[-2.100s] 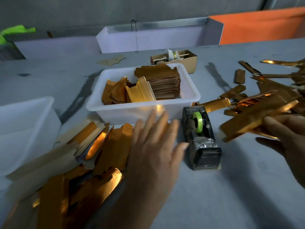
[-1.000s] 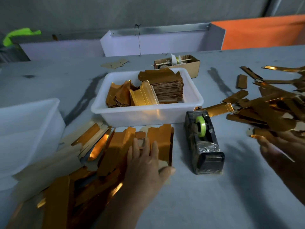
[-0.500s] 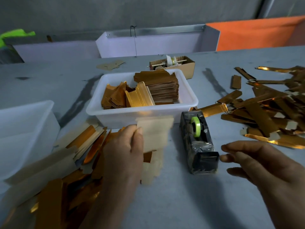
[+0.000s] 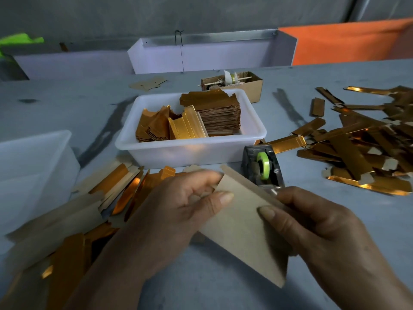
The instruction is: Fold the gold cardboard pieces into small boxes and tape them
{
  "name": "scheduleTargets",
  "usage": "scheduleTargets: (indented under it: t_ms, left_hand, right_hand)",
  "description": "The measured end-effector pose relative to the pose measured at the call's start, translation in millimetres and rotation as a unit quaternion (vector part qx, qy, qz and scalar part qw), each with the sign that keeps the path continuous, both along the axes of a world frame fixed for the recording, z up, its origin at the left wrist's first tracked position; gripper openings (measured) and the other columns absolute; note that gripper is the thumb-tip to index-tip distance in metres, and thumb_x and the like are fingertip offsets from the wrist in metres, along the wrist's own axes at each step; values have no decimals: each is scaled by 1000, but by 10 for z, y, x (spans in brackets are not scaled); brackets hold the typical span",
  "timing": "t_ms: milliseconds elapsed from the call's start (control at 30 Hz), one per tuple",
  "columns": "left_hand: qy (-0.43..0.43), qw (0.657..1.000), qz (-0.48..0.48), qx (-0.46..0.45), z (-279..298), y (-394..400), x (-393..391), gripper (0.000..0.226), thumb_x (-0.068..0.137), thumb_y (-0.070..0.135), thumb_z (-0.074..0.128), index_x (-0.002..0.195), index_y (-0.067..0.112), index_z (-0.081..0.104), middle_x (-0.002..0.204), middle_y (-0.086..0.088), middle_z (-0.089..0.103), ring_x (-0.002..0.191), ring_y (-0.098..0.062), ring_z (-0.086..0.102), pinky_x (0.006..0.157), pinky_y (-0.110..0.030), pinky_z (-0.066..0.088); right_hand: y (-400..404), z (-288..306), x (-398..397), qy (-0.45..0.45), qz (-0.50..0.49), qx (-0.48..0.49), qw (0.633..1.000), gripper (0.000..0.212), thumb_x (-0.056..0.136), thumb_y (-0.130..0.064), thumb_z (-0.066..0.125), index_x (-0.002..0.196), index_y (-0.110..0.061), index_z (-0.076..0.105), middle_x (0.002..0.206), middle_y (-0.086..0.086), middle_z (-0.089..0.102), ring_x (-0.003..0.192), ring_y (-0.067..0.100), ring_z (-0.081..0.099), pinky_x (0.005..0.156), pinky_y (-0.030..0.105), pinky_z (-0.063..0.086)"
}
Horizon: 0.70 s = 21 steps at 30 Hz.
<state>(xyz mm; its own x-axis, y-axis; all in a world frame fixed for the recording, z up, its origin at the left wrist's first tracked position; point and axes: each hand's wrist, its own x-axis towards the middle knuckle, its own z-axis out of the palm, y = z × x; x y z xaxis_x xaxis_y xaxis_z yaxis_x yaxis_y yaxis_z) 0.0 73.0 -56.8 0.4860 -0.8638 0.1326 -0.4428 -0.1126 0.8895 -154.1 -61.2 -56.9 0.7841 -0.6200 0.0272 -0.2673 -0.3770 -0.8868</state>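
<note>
The big grey table took up pretty much the whole shot. On its left edge sat a large white tub, and in the middle was a white bin packed with stacked gold cardboard blanks. A messy heap of flat gold pieces lay spread out on the left, and another pile of folded gold strips was off to the right. A small brown carton stood just behind the bin. The tape dispenser with its green roll was right in front of the bin.

Front and centre, one cardboard piece, plain brown side up, was held above the table between both hands. The left hand pinched its left edge with thumb on top, and the right hand gripped the right edge the same way.
</note>
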Motion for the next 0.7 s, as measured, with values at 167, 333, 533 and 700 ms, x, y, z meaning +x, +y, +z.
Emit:
scheduleTargets:
  t_ms: [167, 333, 533, 700]
  left_hand:
    - [392, 918, -12, -63, -145, -65, -153, 56, 63, 53, 78, 111, 28, 67, 111, -6, 71, 103, -22, 68, 75, -27, 56]
    - [506, 856, -32, -102, -312, -181, -405, 37, 68, 24, 77, 105, 21, 73, 111, -10, 71, 102, -24, 68, 75, -28, 57]
    - [500, 857, 2, -125, -431, -229, -474, 61, 46, 31, 92, 102, 17, 73, 107, -14, 71, 96, -25, 69, 77, -30, 56]
    - [356, 924, 114, -84, -484, -242, -518, 49, 44, 48, 81, 88, 27, 71, 94, -4, 75, 90, -19, 71, 78, -34, 54]
  right_hand:
    - [-45, -146, 25, -50, -72, 195, 977, 10, 73, -39, 59, 78, -35, 68, 63, -13, 63, 49, 1, 55, 40, 13, 41]
    - [62, -292, 47, -66, -103, 272, 955, 23, 66, -43, 59, 79, -27, 69, 63, -8, 63, 48, 7, 53, 44, 20, 40]
    - [146, -332, 53, -95, -109, 298, 944, 12, 69, -32, 62, 73, -24, 69, 64, -6, 66, 55, 14, 57, 49, 30, 43]
    - [244, -345, 48, -120, -74, 352, 925, 21, 53, -21, 67, 72, -13, 70, 66, 10, 66, 60, 22, 64, 61, 44, 52]
